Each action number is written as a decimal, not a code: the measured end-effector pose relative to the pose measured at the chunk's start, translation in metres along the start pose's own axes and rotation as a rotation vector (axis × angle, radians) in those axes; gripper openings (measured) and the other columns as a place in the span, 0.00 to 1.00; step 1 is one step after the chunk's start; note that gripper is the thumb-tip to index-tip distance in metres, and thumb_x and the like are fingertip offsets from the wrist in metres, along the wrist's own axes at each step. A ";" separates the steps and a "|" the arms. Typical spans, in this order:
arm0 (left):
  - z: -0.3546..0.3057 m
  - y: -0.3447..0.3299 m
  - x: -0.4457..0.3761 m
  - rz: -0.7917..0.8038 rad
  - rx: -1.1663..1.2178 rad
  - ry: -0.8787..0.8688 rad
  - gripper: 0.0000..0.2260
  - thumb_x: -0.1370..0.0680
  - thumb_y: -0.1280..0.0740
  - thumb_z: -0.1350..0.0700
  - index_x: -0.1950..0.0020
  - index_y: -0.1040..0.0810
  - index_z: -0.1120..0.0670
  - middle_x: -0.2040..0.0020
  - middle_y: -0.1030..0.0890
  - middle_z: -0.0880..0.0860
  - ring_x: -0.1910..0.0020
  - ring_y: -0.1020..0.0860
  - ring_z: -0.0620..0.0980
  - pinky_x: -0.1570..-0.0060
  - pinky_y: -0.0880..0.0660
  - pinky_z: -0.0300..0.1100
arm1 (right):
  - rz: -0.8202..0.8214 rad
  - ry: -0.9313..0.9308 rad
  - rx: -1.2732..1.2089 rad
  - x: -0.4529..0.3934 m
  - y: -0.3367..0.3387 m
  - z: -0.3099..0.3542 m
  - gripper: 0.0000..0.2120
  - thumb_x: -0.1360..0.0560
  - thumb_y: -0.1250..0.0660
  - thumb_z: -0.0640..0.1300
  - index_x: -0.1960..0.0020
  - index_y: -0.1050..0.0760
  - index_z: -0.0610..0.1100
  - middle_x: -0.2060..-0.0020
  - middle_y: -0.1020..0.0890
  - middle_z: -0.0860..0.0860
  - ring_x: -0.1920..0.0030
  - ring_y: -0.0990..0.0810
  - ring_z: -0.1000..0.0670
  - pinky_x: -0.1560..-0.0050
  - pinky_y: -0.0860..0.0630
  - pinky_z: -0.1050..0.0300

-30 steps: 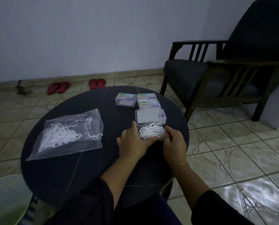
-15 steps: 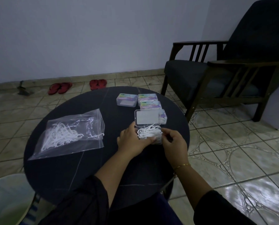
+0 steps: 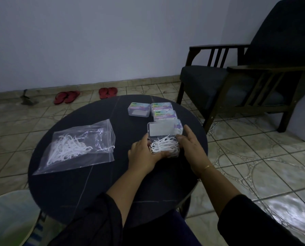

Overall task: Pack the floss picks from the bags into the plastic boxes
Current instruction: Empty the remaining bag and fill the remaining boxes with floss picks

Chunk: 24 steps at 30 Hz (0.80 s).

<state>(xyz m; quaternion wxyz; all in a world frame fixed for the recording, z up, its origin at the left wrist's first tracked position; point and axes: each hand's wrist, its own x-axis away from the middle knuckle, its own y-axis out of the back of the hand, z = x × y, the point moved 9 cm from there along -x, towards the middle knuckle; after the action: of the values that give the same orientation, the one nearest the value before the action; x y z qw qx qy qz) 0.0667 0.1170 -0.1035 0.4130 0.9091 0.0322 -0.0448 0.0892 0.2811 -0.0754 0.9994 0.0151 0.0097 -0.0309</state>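
Floss picks (image 3: 164, 146) lay heaped in an open plastic box (image 3: 166, 139) on the counter (image 3: 77, 183); the left hand (image 3: 144, 155) cupped its side, the right hand (image 3: 189, 144) rested open-fingered alongside. Light and springy, they looked best pressed down flat.

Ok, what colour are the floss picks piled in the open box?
White; the floss picks show clearly in the head view.

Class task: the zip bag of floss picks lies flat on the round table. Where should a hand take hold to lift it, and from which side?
Probably pinch the bag at its near, empty corner, coming from the person's own side. The floss picks bunch toward the far end, so the film near the table edge lies flat and loose for fingers to gather.
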 end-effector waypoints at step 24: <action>0.009 0.001 0.008 0.193 0.151 -0.065 0.32 0.26 0.30 0.47 0.26 0.40 0.41 0.35 0.29 0.54 0.37 0.29 0.49 0.42 0.37 0.33 | -0.014 0.079 0.479 0.008 0.007 -0.011 0.14 0.25 0.32 0.40 0.39 0.22 0.46 0.40 0.24 0.51 0.45 0.27 0.59 0.43 0.33 0.70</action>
<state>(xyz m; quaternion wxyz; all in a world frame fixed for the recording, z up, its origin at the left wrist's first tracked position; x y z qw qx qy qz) 0.0739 0.1091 -0.1095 0.3465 0.9345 -0.0722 -0.0368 0.0976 0.2883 -0.0864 0.9659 0.2528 0.0413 -0.0387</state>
